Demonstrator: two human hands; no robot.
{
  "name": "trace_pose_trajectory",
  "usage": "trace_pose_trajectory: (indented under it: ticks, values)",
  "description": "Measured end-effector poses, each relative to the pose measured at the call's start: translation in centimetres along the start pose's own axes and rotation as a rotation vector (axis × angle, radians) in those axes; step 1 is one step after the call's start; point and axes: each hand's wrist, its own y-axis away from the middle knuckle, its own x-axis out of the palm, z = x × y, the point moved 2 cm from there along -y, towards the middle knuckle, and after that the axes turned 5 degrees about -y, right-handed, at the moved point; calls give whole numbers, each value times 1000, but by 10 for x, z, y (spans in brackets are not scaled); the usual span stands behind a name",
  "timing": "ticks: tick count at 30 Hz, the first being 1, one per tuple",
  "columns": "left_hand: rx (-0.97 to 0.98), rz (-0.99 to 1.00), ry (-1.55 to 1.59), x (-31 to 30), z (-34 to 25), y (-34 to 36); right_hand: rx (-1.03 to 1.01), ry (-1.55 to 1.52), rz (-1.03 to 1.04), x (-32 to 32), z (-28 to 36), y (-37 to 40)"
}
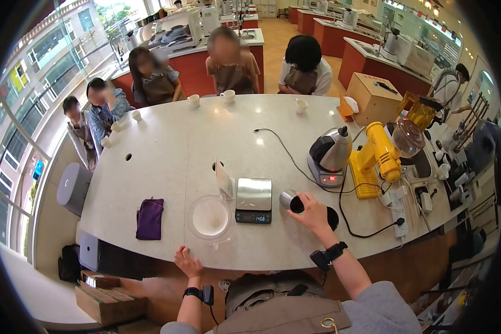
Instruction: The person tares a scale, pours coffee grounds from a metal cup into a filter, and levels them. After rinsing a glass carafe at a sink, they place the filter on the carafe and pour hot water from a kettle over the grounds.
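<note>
While my right hand (312, 214) grips a metal cup (288, 199) near its rim, seemingly for control, beside the scale (254, 193), my left hand (188, 262) hovers empty, loosely uncurled, by the table's (172, 167) edge.

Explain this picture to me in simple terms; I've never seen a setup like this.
There is no robot here: these are a person's bare hands. One camera, worn on the head, looks forward and down, so the person's own arms reach in from the bottom. The right hand holds a metal cup. The left hand, near the table's close edge, appears to hold nothing. On the pale table are a scale, a purple cloth, a steel kettle and a yellow machine. White cups stand along the far side, where other people are.
</note>
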Motion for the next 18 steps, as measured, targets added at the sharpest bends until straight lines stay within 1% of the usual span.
trace_pose_trajectory:
  ticks: [1,5,7,11,14,16,18]
  values:
    - [0,0,0,0,0,0,-31,21,-53,-1,0,1]
    - [-2,11,-3,-1,1,1,-21,22,-73,4,-8,6]
    - [8,4,-12,-1,0,-1,3,36,-40,6,-10,7]
    - [-2,2,-3,-1,0,1,32,41,-57,9,-10,6]
    - [-4,-3,0,-1,0,0,75,60,-28,16,-9,3]
    - [-6,0,3,-1,1,1,115,93,55,18,-8,2]
    - [-1,12,8,-1,1,1,99,98,46,19,-8,1]
